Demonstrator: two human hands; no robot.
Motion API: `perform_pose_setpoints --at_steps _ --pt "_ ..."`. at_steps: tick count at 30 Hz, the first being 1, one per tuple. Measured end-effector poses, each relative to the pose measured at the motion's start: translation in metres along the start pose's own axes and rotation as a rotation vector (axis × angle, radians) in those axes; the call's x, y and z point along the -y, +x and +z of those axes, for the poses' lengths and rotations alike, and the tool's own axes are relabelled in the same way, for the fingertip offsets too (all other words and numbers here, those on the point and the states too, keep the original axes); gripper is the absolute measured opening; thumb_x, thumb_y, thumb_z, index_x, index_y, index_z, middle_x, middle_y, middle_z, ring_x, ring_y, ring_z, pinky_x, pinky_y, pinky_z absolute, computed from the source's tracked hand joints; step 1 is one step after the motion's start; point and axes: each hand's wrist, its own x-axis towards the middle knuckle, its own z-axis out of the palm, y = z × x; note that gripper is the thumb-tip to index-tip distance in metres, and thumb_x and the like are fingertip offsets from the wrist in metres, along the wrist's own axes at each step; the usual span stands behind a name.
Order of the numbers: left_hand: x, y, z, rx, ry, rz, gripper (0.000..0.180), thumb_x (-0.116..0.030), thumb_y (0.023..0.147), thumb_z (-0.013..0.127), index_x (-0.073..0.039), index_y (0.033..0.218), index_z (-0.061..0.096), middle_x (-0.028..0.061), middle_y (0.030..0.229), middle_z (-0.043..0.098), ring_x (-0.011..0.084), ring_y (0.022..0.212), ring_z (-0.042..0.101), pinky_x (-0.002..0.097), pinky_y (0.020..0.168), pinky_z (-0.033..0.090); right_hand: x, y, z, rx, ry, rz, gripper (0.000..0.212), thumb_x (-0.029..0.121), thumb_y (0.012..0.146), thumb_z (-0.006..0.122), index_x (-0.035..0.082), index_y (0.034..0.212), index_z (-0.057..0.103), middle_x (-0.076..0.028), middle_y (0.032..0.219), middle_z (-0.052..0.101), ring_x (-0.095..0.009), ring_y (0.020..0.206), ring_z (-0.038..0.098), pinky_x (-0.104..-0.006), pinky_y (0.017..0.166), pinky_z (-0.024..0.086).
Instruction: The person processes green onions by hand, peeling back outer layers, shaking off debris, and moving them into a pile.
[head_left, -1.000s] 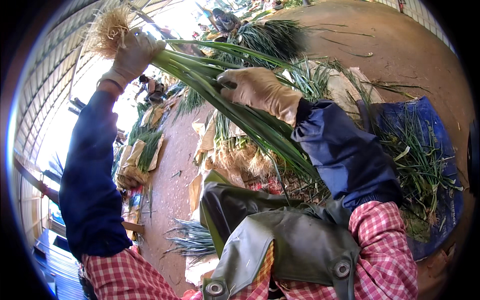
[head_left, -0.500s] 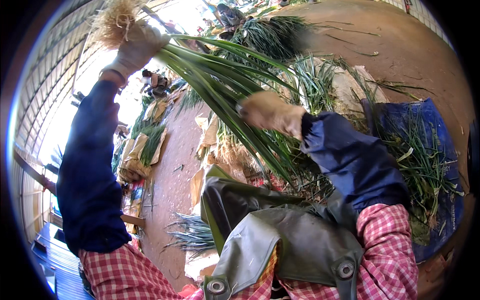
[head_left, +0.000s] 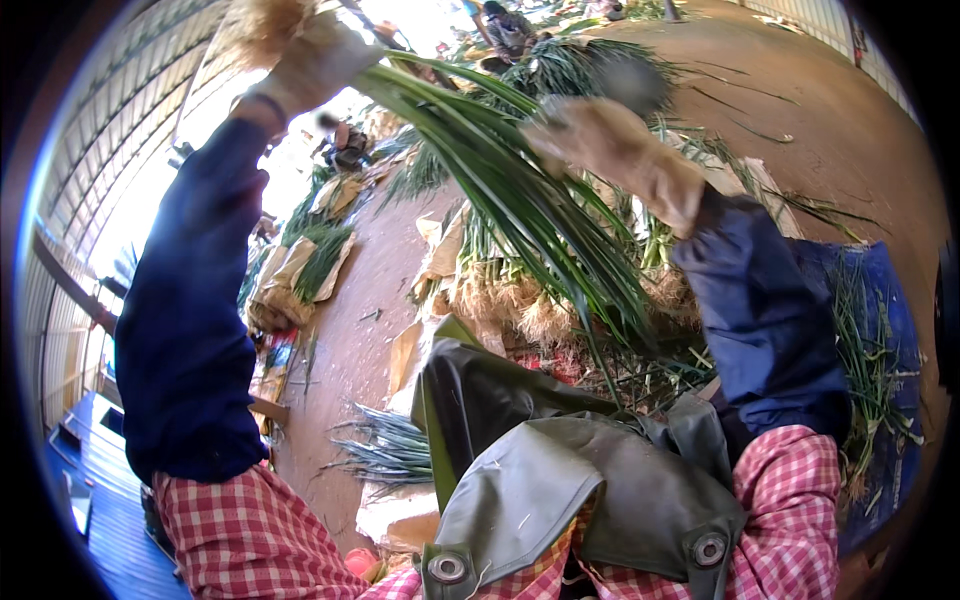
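The left grip (head_left: 320, 65), a gloved hand raised at the upper left, is closed around a bunch of green onions (head_left: 510, 190) near its root end. The roots (head_left: 268, 30) are blurred and run out of view at the top edge; the stretch of stems inside the fist is hidden, and bright glare washes out the outline behind it. From there the leaves slant down to the right, their tips hanging over a dark tangle of greens where single ends are hard to tell apart.

The right grip (head_left: 605, 145), also gloved, is just beside the leaves' upper right side. Its fingers are smeared by blur, so I cannot tell how far open they are, or whether they touch a leaf.

Below, rooted bundles (head_left: 515, 300) lie partly covered by the hanging leaves. The olive apron (head_left: 550, 480) hides one end of a bluish-green heap (head_left: 385, 445) on the floor (head_left: 340, 370). The right sleeve (head_left: 760, 310) covers part of a blue sheet (head_left: 900, 400) strewn with loose leaves (head_left: 868, 350)
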Motion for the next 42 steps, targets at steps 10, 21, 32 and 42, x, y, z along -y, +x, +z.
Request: perform_pose_setpoints --at_steps 10,21,32,42 --pt "0.005 0.043 -0.077 0.681 -0.255 -0.004 0.008 -0.018 0.076 0.062 -0.014 0.080 0.068 0.0086 0.070 0.064 0.0290 0.071 0.066 0.0453 0.062 0.050 0.036 0.064 0.034 -0.266 -0.513 -0.189 0.040 0.042 0.096 0.050 0.004 0.096 0.066 -0.007 0.070 0.065 -0.020 0.061 0.061 -0.0364 0.059 0.049" --pt "-0.014 0.051 -0.059 0.580 -0.296 -0.066 0.013 -0.018 0.074 0.069 -0.021 0.086 0.065 0.0063 0.072 0.064 0.0279 0.078 0.067 0.0414 0.068 0.052 0.033 0.083 0.023 -0.190 -0.614 -0.442 0.032 0.038 0.089 0.060 0.007 0.094 0.066 -0.013 0.073 0.064 -0.028 0.071 0.063 -0.0394 0.067 0.046" --pt "-0.020 0.044 -0.029 0.530 -0.366 -0.070 0.022 -0.017 0.070 0.074 -0.018 0.090 0.065 0.0068 0.074 0.066 0.0280 0.078 0.067 0.0414 0.071 0.051 -0.036 0.058 -0.005 0.195 -0.149 0.087 0.035 0.030 0.096 0.054 -0.001 0.111 0.060 -0.006 0.083 0.065 -0.012 0.066 0.061 -0.0273 0.064 0.054" --pt "0.056 0.028 -0.048 0.847 -0.627 -0.415 0.025 -0.001 0.070 0.059 -0.011 0.091 0.067 0.0134 0.079 0.067 0.0302 0.077 0.065 0.0415 0.070 0.050 -0.278 -0.203 -0.205 0.291 -1.449 0.805 0.025 0.026 0.087 0.056 0.007 0.091 0.072 -0.015 0.097 0.070 -0.033 0.090 0.066 -0.0452 0.074 0.052"
